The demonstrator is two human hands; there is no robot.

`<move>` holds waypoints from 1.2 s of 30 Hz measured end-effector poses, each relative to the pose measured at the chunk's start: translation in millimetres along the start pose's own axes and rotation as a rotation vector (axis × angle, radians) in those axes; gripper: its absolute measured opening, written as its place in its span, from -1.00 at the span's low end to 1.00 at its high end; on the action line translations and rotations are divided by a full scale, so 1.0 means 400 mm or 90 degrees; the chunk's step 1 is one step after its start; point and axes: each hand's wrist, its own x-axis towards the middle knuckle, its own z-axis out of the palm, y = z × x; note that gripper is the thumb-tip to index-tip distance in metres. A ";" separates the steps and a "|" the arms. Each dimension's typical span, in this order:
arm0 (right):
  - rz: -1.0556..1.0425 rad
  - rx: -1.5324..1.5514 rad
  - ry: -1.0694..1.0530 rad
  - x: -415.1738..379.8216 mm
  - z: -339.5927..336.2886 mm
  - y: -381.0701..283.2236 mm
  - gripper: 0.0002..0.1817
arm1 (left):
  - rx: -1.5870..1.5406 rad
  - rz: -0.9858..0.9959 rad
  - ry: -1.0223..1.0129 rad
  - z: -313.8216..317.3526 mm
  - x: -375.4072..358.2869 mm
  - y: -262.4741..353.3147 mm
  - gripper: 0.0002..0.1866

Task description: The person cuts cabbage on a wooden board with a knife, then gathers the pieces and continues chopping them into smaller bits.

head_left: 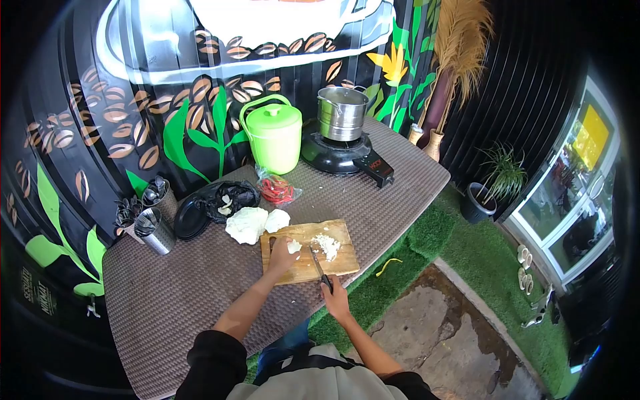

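Observation:
My right hand [335,297] is closed around the dark handle of a knife [319,265], whose blade lies over the wooden cutting board [307,273]. Pinched in my left hand [283,256] is a small pale piece of what looks like cabbage [294,247], just left of the blade. A heap of finely chopped white bits [327,247] is on the board's right half. Beyond the board's far left corner sit a large pale cabbage-like chunk [247,225] and a smaller chunk [278,220].
Behind the board are a bag of red chillies [277,190], a black plastic bag [241,195] and a lime-green lidded bucket [275,137]. A steel pot [342,115] stands on a black portable stove [333,155]. Metal cutlery cups [155,232] are at left. The table's edge [400,237] runs along the right.

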 end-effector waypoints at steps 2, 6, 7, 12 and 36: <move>-0.020 0.002 0.009 0.002 0.001 0.013 -0.77 | -0.095 -0.009 -0.109 -0.009 0.014 0.003 -0.60; 0.008 -0.035 0.015 0.009 -0.012 0.004 -0.74 | -0.235 -0.023 -0.375 -0.055 0.040 0.064 -0.69; 0.000 -0.070 0.028 0.010 -0.015 0.002 -0.75 | -0.235 -0.024 -0.376 -0.029 0.040 0.032 -0.69; 0.030 -0.159 0.001 0.032 -0.028 -0.022 -0.73 | -0.006 0.217 -0.200 -0.021 0.009 0.034 -0.72; 0.086 -0.372 -0.185 0.176 0.016 -0.046 -0.67 | -0.115 0.161 -0.135 -0.004 -0.052 0.007 -0.69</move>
